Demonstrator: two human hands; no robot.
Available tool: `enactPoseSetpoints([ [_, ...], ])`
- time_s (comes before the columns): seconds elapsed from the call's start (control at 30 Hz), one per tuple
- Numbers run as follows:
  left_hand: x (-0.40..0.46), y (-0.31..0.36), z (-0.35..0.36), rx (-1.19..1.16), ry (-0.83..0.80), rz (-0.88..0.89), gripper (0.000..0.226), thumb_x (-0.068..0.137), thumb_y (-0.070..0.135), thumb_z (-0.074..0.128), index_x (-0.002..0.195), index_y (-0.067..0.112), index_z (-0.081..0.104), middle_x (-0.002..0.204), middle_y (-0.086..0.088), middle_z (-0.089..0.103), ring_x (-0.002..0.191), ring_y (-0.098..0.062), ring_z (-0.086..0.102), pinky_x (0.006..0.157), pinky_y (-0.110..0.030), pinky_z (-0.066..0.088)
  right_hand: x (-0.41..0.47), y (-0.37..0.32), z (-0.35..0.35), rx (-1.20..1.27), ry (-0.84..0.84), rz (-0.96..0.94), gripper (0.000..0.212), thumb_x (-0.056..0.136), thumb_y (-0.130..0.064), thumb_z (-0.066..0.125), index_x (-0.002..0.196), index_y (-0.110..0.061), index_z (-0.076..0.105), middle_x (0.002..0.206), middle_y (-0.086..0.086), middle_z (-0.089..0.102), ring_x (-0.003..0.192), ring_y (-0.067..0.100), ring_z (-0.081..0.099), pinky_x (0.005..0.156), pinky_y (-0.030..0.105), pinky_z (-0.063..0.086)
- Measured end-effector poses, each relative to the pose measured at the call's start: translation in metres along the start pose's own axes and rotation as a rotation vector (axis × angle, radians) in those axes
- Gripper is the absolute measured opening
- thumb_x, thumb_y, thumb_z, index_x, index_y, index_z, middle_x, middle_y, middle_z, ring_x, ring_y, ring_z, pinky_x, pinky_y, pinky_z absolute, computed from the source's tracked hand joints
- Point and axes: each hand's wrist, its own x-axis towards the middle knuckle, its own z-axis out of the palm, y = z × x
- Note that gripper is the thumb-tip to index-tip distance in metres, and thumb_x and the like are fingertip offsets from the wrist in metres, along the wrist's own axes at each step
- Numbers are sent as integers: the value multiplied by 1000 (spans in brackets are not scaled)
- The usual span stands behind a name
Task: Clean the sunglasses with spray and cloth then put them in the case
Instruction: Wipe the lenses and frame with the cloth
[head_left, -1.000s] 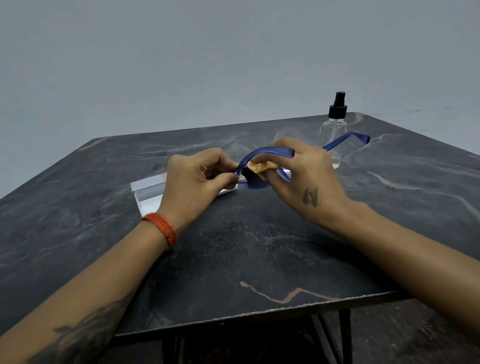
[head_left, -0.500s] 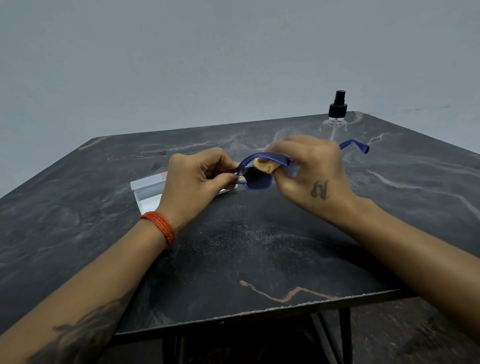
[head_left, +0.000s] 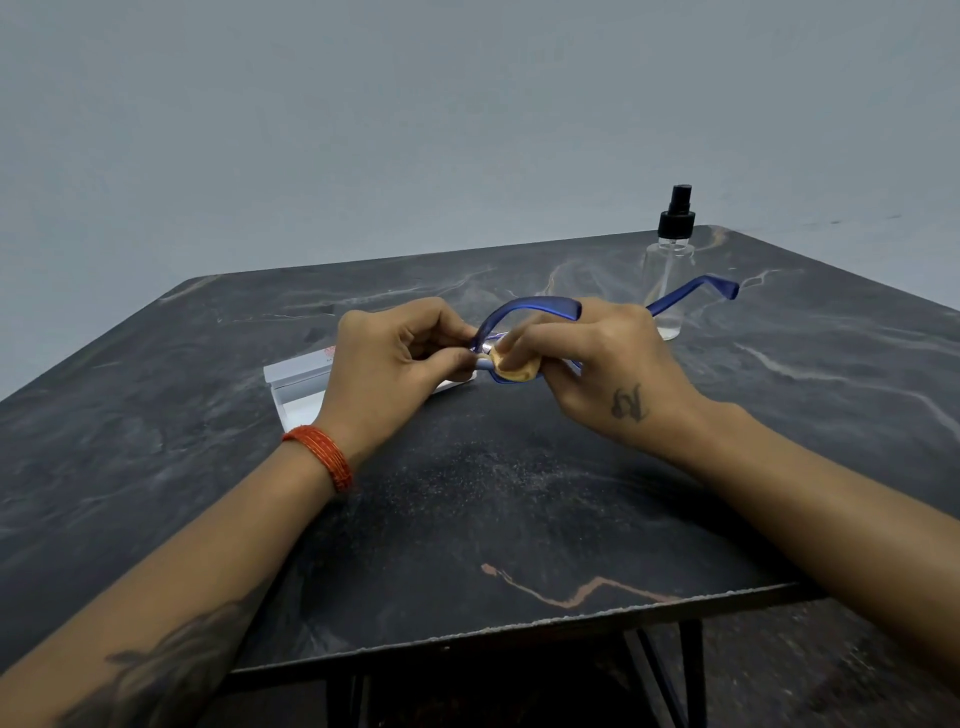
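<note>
Blue sunglasses (head_left: 535, 306) are held above the dark marble table (head_left: 467, 519), one temple arm pointing back right toward the spray bottle. My left hand (head_left: 395, 364) pinches the frame at its left end. My right hand (head_left: 602, 358) pinches a small tan cloth (head_left: 514, 368) against a lens, which the cloth and fingers mostly hide. A clear spray bottle (head_left: 670, 270) with a black pump stands upright at the back right. The white case (head_left: 298, 382) lies on the table behind my left hand, partly hidden by it.
The table's front edge (head_left: 519, 629) runs below my forearms, with dark metal legs underneath. A plain grey wall stands behind the table.
My right hand has shifted the cloth lower on the lens and the glasses have tilted, with the temple arm swinging up. My left hand has kept its pinch in place.
</note>
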Motion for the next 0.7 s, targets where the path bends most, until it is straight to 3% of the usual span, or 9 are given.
enactPoseSetpoints([
  [0.07, 0, 0, 0, -7, 5, -10, 20, 71, -3, 73, 79, 14, 65, 73, 6, 67, 64, -3, 68, 64, -16, 55, 1, 0, -3, -4, -19, -14, 26, 63, 9, 60, 72, -12, 73, 75, -2, 73, 66, 9, 59, 59, 11, 39],
  [0.23, 0, 1, 0, 0, -2, -9, 21, 71, -4, 73, 78, 14, 65, 71, 9, 66, 63, 0, 67, 63, -13, 53, 2, 1, -3, -106, 82, -64, 21, 67, 8, 56, 64, -6, 71, 68, 3, 71, 57, 21, 62, 49, 24, 48],
  [0.3, 1, 1, 0, -13, -4, -24, 20, 71, -6, 72, 76, 13, 65, 70, 10, 66, 62, 1, 67, 62, -11, 52, 2, 2, -3, -125, 212, -64, 21, 68, 14, 58, 65, -3, 70, 71, 5, 71, 61, 23, 64, 54, 27, 49],
  [0.4, 1, 2, 0, -42, 1, -45, 22, 72, -8, 71, 76, 12, 65, 69, 9, 66, 60, 1, 67, 61, -10, 50, 3, 4, -5, -118, 333, -32, 22, 67, 21, 64, 72, 0, 71, 78, 7, 72, 73, 19, 64, 68, 22, 46],
  [0.53, 1, 2, 0, -55, 5, -43, 20, 72, -7, 71, 76, 12, 65, 70, 6, 67, 62, -2, 68, 62, -13, 53, 3, -4, 0, -148, 237, -93, 20, 74, 12, 56, 78, 1, 71, 80, 10, 70, 74, 15, 52, 64, 20, 39],
  [0.7, 1, 1, 0, -26, 2, -17, 17, 71, -5, 73, 77, 10, 66, 73, 5, 68, 64, -6, 69, 64, -17, 56, 0, -3, 2, -125, 49, -74, 25, 76, 4, 49, 83, -4, 71, 80, 9, 70, 65, 29, 62, 54, 35, 50],
])
